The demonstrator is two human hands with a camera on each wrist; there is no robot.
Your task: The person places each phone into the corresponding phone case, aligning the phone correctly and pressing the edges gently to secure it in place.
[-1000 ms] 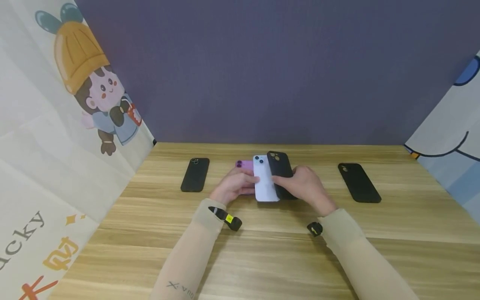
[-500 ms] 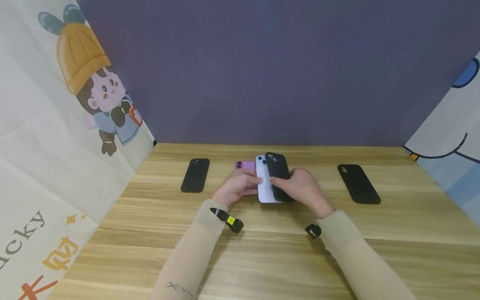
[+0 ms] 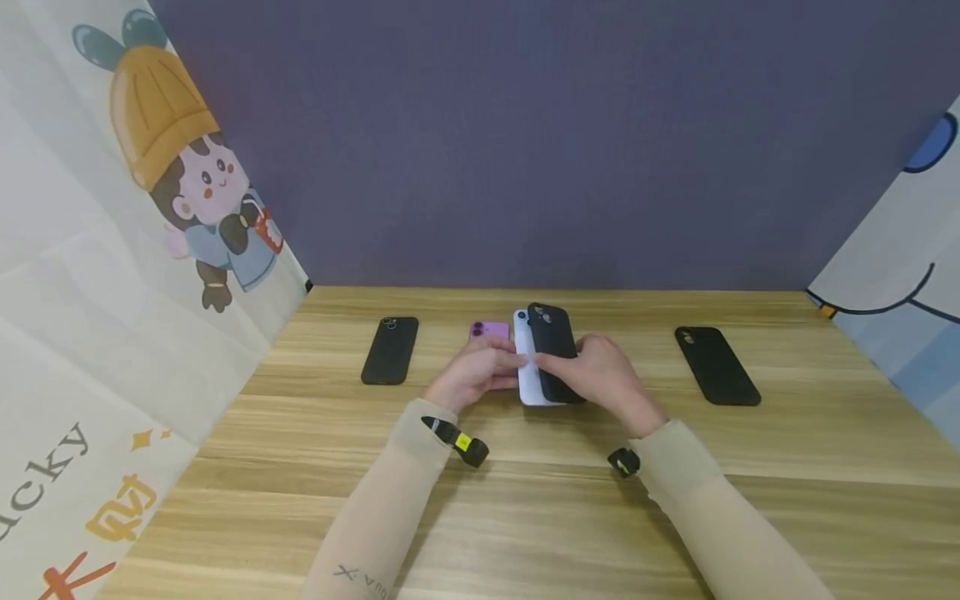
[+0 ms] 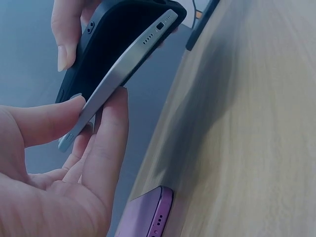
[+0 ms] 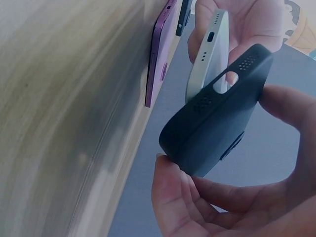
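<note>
My left hand [image 3: 480,371] pinches a pale bluish-white smartphone [image 3: 529,375] by its edge, thumb on one face and fingers behind. With my right hand [image 3: 603,371] I grip a black phone case [image 3: 553,350] by its sides. The case overlaps the phone's right part. In the left wrist view the phone [image 4: 118,74] stands at an angle, its far edge inside the open side of the case [image 4: 106,37]. From the right wrist view the case [image 5: 212,118] shows its port cutout and the phone's charging port end. Both are held above the table.
A purple phone [image 3: 489,330] lies on the wooden table [image 3: 525,517] behind my left hand, partly hidden. One black phone or case [image 3: 390,350] lies to the left, and another black case [image 3: 717,367] to the right. A dark panel [image 3: 555,150] stands behind.
The phone has shifted slightly right and the black case slightly left, so the case covers more of the phone. Both hands keep their holds.
</note>
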